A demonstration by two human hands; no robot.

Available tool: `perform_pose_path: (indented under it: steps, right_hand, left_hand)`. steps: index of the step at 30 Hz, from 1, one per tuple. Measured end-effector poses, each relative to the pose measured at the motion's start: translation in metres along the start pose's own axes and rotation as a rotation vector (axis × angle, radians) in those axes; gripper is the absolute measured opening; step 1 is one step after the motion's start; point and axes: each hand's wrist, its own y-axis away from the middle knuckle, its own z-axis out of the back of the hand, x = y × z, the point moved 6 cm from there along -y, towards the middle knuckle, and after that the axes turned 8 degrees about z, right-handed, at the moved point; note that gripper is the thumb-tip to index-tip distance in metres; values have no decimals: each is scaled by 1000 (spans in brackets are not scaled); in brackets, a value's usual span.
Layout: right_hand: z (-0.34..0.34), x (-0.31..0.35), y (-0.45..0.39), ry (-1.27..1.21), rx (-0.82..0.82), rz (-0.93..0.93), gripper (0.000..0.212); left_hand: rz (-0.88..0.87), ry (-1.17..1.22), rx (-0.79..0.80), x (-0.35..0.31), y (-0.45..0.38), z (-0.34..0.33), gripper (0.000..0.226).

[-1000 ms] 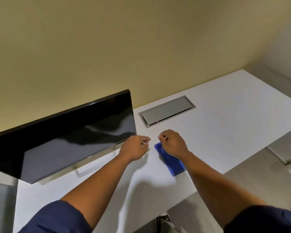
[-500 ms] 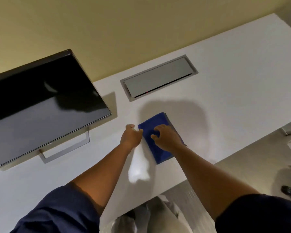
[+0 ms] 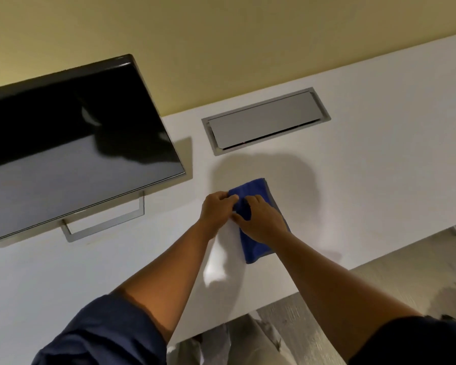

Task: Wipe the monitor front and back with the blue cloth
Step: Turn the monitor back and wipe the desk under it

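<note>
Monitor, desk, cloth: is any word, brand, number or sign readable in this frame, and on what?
Monitor: small logo on the lower bezier edge, too blurred to read.
Blue cloth, grey desk hatch, white desk: no text visible.

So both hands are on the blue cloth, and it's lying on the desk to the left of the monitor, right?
Not quite. In the head view both hands, left hand and right hand, are on the blue cloth, and it lies on the desk, but to the right of the monitor, not the left.

One monitor, one blue cloth, two hands, left, right, one desk, one cable hatch
</note>
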Motion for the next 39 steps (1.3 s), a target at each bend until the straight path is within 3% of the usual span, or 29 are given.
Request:
perform_pose_path:
  steps: [6, 12, 17, 19, 22, 26, 29, 34, 39]
  right_hand:
    - [-19, 60, 8, -37, -9, 129, 32]
    - [-60, 125, 17, -19, 36, 244, 19]
    - [-97, 172, 23, -166, 37, 253, 21]
    - [-107, 190, 22, -243, 6, 256, 22]
    - [-124, 217, 17, -379, -45, 263, 22]
    - [-156, 248, 4, -277, -97, 359, 19]
    - [-179, 273, -7, -201, -131, 450, 17]
    - [-205, 307, -17, -133, -231, 556, 20]
    - [-210, 324, -22, 119, -228, 637, 26]
  left_hand:
    - [-53, 151, -24, 20, 23, 56, 13]
    - [-92, 148, -47, 64, 43, 129, 7]
    - [-169, 147, -80, 97, 55, 187, 25]
    - [-203, 148, -167, 112, 55, 212, 26]
    - [-271, -6, -469, 147, 58, 259, 19]
    - [-203, -172, -728, 209, 65, 309, 26]
    - [-247, -283, -877, 236, 73, 335, 39]
    - [-168, -465, -874, 273, 59, 349, 63]
    - [-274, -601, -894, 263, 68, 348, 66]
